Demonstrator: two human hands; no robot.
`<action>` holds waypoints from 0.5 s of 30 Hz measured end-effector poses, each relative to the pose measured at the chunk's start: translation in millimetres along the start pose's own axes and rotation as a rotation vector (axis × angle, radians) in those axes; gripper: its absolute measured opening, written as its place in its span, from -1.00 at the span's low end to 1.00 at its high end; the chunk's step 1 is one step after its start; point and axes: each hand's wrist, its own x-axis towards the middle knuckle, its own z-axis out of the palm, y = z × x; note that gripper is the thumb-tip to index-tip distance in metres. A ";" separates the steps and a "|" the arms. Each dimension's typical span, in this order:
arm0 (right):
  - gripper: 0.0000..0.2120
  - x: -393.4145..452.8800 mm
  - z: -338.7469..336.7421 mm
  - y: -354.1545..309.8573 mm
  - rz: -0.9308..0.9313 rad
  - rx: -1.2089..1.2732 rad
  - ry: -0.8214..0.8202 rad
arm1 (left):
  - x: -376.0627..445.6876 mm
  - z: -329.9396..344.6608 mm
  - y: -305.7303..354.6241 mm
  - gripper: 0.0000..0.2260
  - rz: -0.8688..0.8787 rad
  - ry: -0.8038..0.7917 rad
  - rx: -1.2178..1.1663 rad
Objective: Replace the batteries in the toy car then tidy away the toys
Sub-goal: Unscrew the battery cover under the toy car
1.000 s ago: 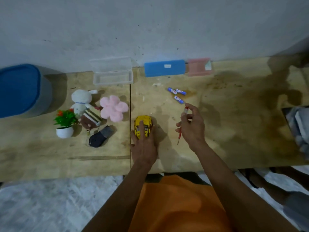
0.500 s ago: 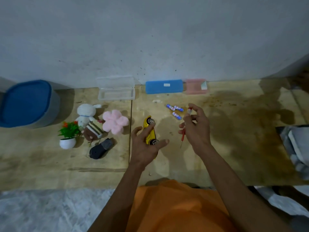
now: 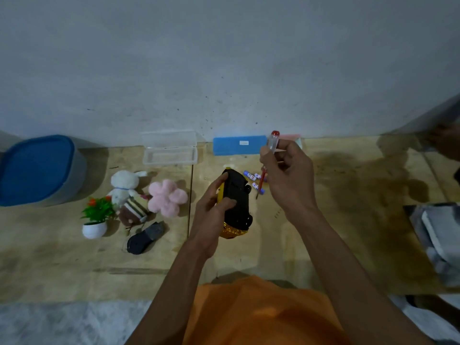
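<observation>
Blue-lidded tub [image 3: 37, 168] at the table's [image 3: 348, 220] left edge | plush toys [image 3: 146, 195] beside it | our left hand [image 3: 211, 212] clamps the toy car [image 3: 236, 200] — black underside up, mid-table | our right hand [image 3: 286, 175] pinches a screwdriver [image 3: 267, 160] over the batteries [image 3: 254, 180].

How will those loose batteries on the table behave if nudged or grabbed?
The batteries are small cylinders lying on their sides on the flat wooden table, so a nudge would probably roll them. They look rigid and smooth, likely slippery to pinch. They lie close together, so picking one may disturb the others.
</observation>
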 end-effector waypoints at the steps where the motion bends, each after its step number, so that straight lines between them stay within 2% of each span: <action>1: -0.84 0.3 -1.8 -0.8 -0.010 -0.012 -0.004 | 1.0 0.4 1.7 -0.47 -0.003 -0.018 0.023; 6: -0.72 0.7 -8.0 3.2 -0.048 -0.042 -0.045 | 5.4 3.8 6.4 -0.44 -0.032 -0.086 0.003; 9: -0.64 1.2 -8.0 8.0 -0.044 -0.087 -0.041 | 6.7 7.0 6.2 -0.45 -0.053 -0.052 -0.031; 15: -0.63 1.4 -10.2 9.2 -0.077 -0.106 -0.036 | 4.7 8.2 7.1 -0.44 -0.046 -0.069 0.009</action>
